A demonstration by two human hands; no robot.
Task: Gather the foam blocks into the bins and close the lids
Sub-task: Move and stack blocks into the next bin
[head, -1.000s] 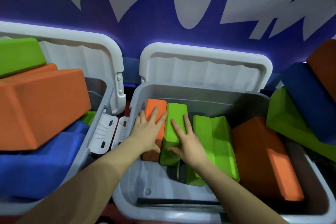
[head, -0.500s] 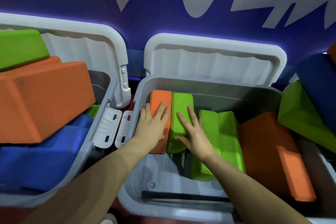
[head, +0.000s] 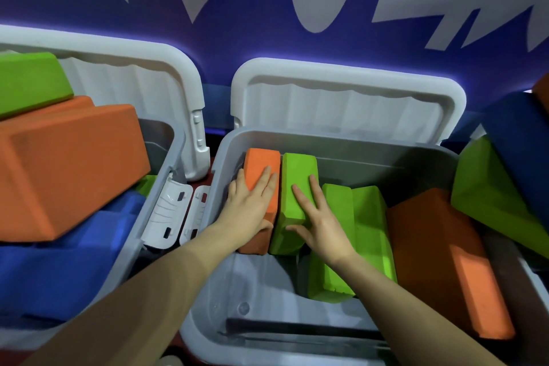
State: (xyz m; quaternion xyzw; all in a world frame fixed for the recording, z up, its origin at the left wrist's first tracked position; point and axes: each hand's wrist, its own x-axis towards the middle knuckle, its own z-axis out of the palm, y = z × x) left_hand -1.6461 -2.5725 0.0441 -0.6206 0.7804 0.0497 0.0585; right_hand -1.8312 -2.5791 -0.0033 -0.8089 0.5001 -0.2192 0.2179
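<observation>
**Both hands flat on blocks in the middle bin**

Left hand [head: 251, 205] lay spread flat on the orange foam block [head: 261, 171], right hand [head: 319, 218] spread on the green foam block [head: 297, 175] just beside it. Both blocks stood at the left end of the grey bin [head: 356, 148], whose lid [head: 347, 104] was up.

You are seeing orange block [head: 261, 166] and green block [head: 298, 175] standing side by side in the grey bin [head: 341, 142]. Its lid [head: 347, 98] is standing open behind.
</observation>
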